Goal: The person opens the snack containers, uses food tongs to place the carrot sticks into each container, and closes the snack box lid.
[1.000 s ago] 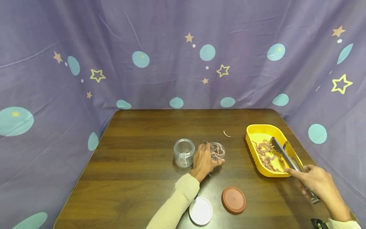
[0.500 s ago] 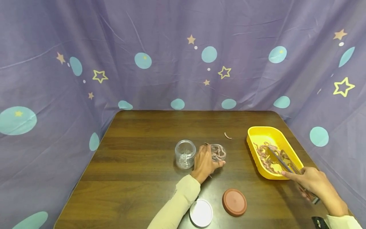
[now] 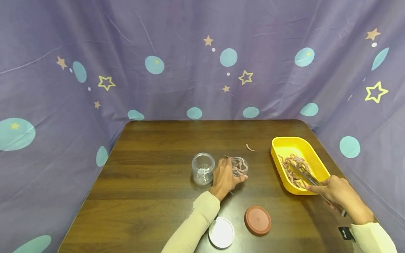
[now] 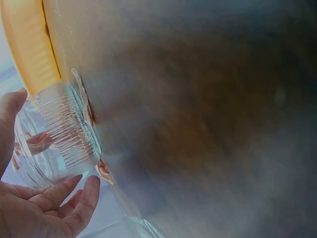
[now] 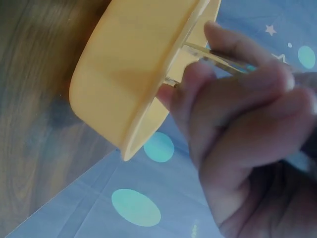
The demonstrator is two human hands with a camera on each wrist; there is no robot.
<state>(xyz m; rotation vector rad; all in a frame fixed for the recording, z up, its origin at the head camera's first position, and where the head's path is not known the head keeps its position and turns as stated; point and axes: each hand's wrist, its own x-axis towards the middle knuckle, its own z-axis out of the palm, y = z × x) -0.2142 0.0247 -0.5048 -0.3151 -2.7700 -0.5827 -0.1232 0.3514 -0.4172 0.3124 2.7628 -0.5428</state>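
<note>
In the head view my left hand [image 3: 224,178] grips a small clear jar [image 3: 239,166] with brownish-pink, worm-like strips inside. The left wrist view shows the thumb and fingers spread round the ribbed jar [image 4: 69,129], with strips [image 4: 104,171] lying on the table by its base. My right hand [image 3: 341,196] holds metal tongs [image 3: 311,180] over the near rim of a yellow tray [image 3: 286,146]. The tongs' tips reach into the pile of strips [image 3: 289,172] there, their arms close together. Close up, the right wrist view has curled fingers round the tongs [image 5: 213,57].
A second clear jar [image 3: 203,168], without strips, stands just left of my left hand. Nearer me lie a white lid [image 3: 221,233] and a reddish-brown lid [image 3: 257,220]. One loose strip [image 3: 250,148] lies behind the jars. A patterned purple curtain [image 3: 190,88] hangs behind the table.
My right hand has moved a little left and the tongs have gone deeper into the strips, their arms drawing together. My left hand has stayed on the jar.
</note>
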